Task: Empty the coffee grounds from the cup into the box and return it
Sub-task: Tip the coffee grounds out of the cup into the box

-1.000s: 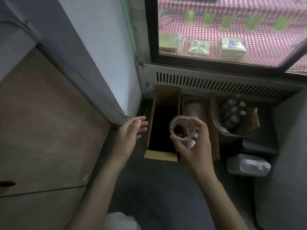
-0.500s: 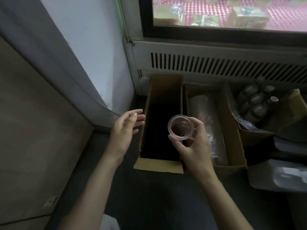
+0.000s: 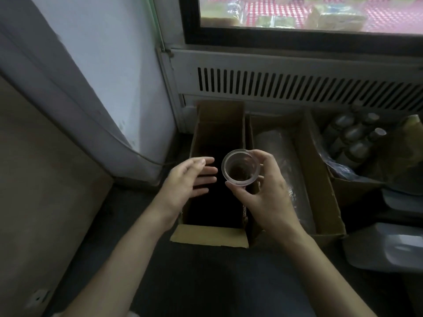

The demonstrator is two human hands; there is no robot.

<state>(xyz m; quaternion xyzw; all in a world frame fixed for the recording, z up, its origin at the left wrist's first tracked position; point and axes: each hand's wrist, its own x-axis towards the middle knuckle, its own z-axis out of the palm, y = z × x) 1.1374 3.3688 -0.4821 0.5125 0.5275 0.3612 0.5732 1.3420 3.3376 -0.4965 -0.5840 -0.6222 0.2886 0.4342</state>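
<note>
My right hand (image 3: pixel 265 193) grips a clear plastic cup (image 3: pixel 239 167) by its rim and side. The cup is upright and dark coffee grounds lie at its bottom. It hangs over the right part of a narrow open cardboard box (image 3: pixel 209 235) on the floor, whose inside is dark. My left hand (image 3: pixel 187 179) is open with fingers spread, held over the box's left wall, a short gap from the cup.
A second cardboard box (image 3: pixel 320 179) with clear plastic wrap inside stands right of the narrow one. Further right are a box of several dark-capped bottles (image 3: pixel 357 136) and a white jug (image 3: pixel 389 248). A vented display cabinet (image 3: pixel 297 83) rises behind. A wall panel is at left.
The view has come closer to the boxes. My left hand has moved right, nearer the cup, over the box's edge. The cup stays upright in my right hand.
</note>
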